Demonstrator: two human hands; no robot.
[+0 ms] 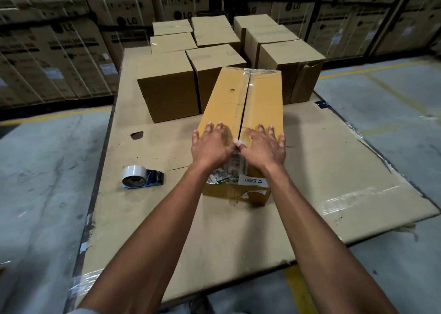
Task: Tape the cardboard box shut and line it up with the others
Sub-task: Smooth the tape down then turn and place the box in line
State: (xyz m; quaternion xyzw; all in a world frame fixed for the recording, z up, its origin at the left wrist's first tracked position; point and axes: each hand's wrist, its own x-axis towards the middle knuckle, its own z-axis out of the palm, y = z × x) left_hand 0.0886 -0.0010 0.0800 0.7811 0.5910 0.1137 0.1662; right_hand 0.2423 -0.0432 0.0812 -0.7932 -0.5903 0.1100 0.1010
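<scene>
A tall cardboard box [229,98] stands in the middle of a flat cardboard sheet [334,165]. Its two top flaps meet at a centre seam with clear tape along the far part. My left hand [211,144] lies flat on the left flap at the near edge, fingers spread. My right hand [265,146] lies flat on the right flap, fingers spread. The thumbs meet at the seam over a tape end. A tape dispenser [142,177] with a white roll lies on the sheet to the left, apart from both hands. Torn labels show on the box's near side.
Several closed cardboard boxes [169,91] stand in rows just behind the box, one at the right [292,63] with a loose side flap. Stacked large printed cartons [52,58] wall the back. Grey concrete floor [43,170] with yellow lines surrounds the sheet.
</scene>
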